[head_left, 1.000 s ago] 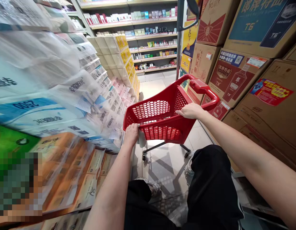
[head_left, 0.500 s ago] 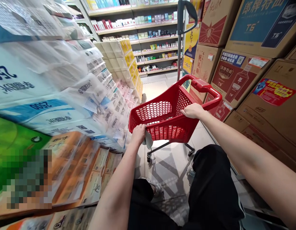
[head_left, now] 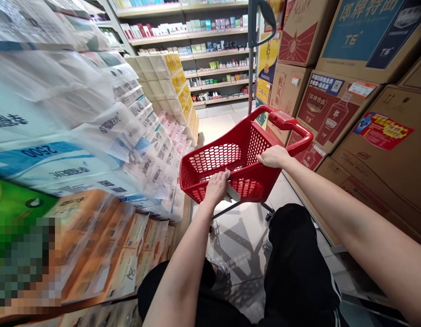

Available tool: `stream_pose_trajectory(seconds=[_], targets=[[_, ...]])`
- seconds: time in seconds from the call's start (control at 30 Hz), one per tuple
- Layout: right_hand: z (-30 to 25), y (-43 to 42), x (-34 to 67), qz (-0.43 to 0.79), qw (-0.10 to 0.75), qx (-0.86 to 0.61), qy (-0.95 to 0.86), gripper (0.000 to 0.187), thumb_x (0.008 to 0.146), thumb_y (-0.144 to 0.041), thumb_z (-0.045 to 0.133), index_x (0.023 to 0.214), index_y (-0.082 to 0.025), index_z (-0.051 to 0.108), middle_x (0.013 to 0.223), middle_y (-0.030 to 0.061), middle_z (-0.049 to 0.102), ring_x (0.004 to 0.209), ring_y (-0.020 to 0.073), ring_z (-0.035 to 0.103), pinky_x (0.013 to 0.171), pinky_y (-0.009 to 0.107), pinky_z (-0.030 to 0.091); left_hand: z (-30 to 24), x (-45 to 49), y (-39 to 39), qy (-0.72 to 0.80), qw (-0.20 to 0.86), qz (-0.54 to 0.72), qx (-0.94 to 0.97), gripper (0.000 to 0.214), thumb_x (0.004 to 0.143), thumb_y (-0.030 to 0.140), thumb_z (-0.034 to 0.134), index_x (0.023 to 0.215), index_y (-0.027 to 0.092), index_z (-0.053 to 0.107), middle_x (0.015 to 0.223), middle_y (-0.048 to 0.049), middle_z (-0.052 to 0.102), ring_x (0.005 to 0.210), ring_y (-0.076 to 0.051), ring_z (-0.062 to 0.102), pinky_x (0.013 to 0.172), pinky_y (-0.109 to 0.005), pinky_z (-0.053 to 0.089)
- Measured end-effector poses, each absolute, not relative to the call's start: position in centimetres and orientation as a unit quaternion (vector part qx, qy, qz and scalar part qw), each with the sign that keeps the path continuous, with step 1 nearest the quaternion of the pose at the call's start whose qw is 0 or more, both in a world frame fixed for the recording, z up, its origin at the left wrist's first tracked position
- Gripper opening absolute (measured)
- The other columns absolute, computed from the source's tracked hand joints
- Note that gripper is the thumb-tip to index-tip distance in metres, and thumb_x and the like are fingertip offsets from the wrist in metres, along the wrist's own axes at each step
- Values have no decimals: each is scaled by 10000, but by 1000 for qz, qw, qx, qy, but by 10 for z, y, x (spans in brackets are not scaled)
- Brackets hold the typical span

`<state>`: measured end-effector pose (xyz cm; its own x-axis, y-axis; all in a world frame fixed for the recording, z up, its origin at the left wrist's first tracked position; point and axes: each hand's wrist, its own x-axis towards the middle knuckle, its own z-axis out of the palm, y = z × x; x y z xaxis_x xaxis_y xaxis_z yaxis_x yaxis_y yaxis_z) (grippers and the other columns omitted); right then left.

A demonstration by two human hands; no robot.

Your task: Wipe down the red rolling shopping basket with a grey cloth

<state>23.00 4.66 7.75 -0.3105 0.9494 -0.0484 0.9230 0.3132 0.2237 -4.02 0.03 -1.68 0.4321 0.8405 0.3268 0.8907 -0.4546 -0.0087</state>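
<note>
A small red plastic shopping cart (head_left: 244, 145) with a perforated basket stands on the tiled aisle floor in front of my knees. My left hand (head_left: 216, 187) is closed on a pale cloth (head_left: 232, 192) and presses it against the near rim of the basket. My right hand (head_left: 273, 157) grips the basket's right rim, just below the red handle (head_left: 292, 125). Nothing is visible inside the basket.
Stacked packs of tissue and toilet paper (head_left: 94, 136) wall the left side. Cardboard cartons (head_left: 349, 100) are piled on the right. A grey pole (head_left: 251, 54) rises behind the cart. Store shelves (head_left: 203, 50) with small goods cross the far end of the aisle.
My left hand with the cloth has slid right along the near rim, from the left corner toward the middle. My right hand stays on the right rim.
</note>
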Motion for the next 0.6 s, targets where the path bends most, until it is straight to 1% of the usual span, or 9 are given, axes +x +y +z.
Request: stream_pose_trajectory(seconds=[0.1,0.2,0.3,0.4,0.5,0.6], targets=[[79,47,231,77,88,586,802,687,931,-526,142,902,-178,733,960,138,704,935,265,641,779,340,426,-19,-75,-2,-502,73,-133,-851,493,830,197,446,1317,177,378,1218,-105,508,1110,-241,458,996,-379,332],[80,48,230,80,91,587,801,685,933,-522,142,904,-177,733,967,137,702,942,267,639,784,341,425,-19,-118,-1,-513,58,-112,-849,481,823,149,413,1304,155,397,1246,-110,505,1144,-222,458,1018,-360,331],[79,49,228,85,93,583,803,672,935,-511,149,901,-179,732,966,133,702,935,265,641,777,341,425,-16,-149,1,-539,36,-89,-837,399,865,141,341,1251,151,442,1174,-112,553,1087,-200,511,952,-339,394],[78,50,227,94,90,579,805,675,934,-505,145,883,-175,732,949,131,705,912,264,645,758,337,427,-10,-159,1,-536,26,-69,-841,302,888,171,340,1145,155,500,1076,-101,593,1002,-196,555,864,-317,435],[77,50,228,99,92,577,806,683,936,-501,137,877,-169,732,940,132,706,909,256,644,755,328,424,-6,-152,-1,-539,52,-43,-839,239,892,159,341,1048,153,522,997,-101,605,919,-201,576,785,-305,449],[77,50,230,99,96,578,805,704,936,-508,118,888,-170,733,949,138,704,924,254,641,770,330,422,-4,-133,0,-528,76,-31,-845,222,889,130,350,1042,153,509,995,-99,600,927,-195,573,783,-294,445]])
